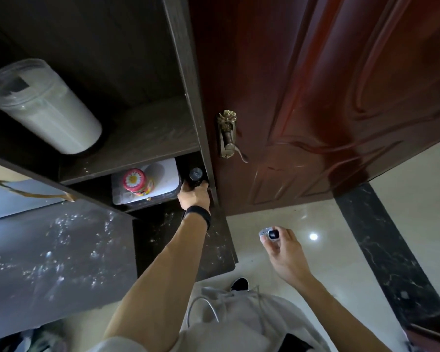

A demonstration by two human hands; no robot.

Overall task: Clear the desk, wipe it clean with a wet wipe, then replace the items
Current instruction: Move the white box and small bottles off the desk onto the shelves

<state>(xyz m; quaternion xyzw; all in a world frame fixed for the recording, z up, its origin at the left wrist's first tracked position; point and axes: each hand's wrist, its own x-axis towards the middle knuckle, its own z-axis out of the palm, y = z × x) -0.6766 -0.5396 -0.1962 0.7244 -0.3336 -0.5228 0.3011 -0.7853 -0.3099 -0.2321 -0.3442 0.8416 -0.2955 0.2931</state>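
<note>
Your left hand (pixel 194 196) is stretched out ahead of you into the low cubby at the back of the desk. Its fingers are wrapped round the lower body of a dark bottle (pixel 196 175), which stands upright against the cubby's right wall. Just left of that hand, in the same cubby, a jar with a red daisy lid (pixel 135 182) sits on a white tray (pixel 168 171). Well above and to the left of the hand, a white-filled clear canister (pixel 48 107) stands on the upper shelf.

Your right hand (pixel 285 252) hangs back over the floor, off the desk's edge. It pinches a small silver-and-black item (pixel 269 234) between thumb and fingertips; what it is, you cannot tell from here.

The desk top (pixel 61 250), below and left of your left forearm, carries nothing in the part that shows. It glints with scattered pale specks that could be moisture or dust. No wet wipe is in view.

With both hands holding small items, you look to be either in the last of the clearing or in the replacing stage. Whether the bottle is going in or coming out cannot be read. If the specks are dust, the wiping is yet to do.
</note>
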